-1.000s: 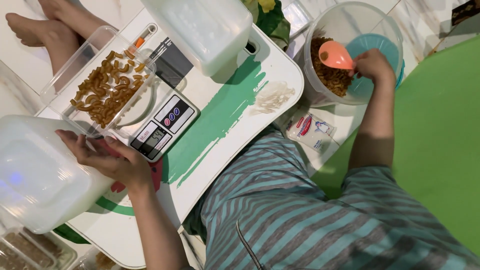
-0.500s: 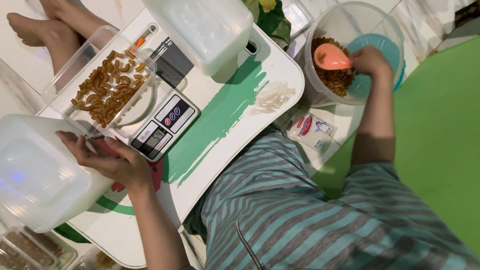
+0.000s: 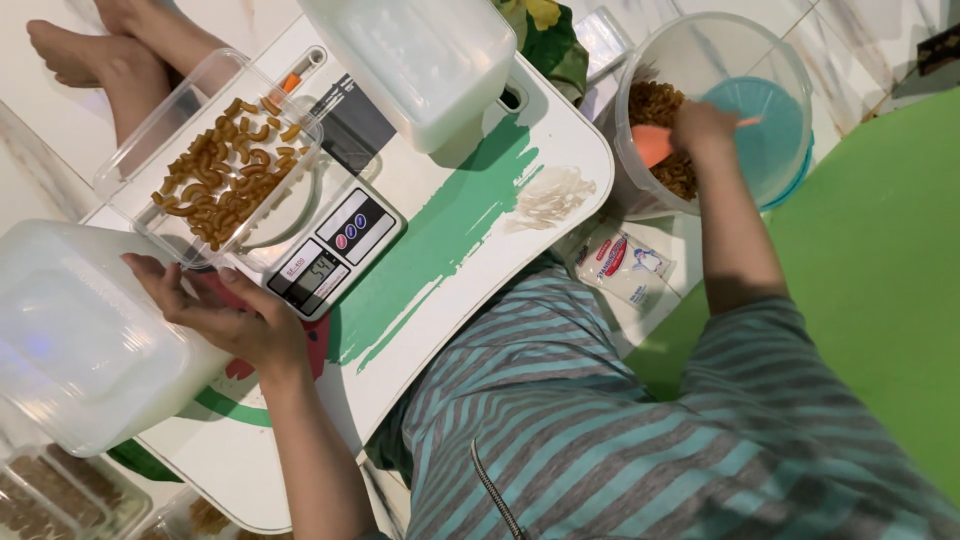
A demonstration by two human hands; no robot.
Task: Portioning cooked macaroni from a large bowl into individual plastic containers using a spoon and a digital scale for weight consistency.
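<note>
Right hand [image 3: 703, 128]: now deeper in tub [image 3: 790, 70], fingers closed round orange scoop [image 3: 655, 142], dipped lower into snack heap [image 3: 660, 105]; load probably coming, view blurred. Left hand [image 3: 225, 310]: unmoved, open, steadying clear tray [image 3: 225, 160] on scale [image 3: 335, 250].

- You wear a short-sleeved top [image 3: 640, 420] striped in teal and grey, the bands running diagonally across your chest and belly.
- Your right sleeve [image 3: 770, 340] carries the same stripes and ends above the elbow.
- A dark zip line with a small pull [image 3: 490, 480] runs down the front of the cloth.
- Both forearms are bare, and neither your left hand [image 3: 225, 315] nor your right hand [image 3: 705, 130] shows any glove.
</note>
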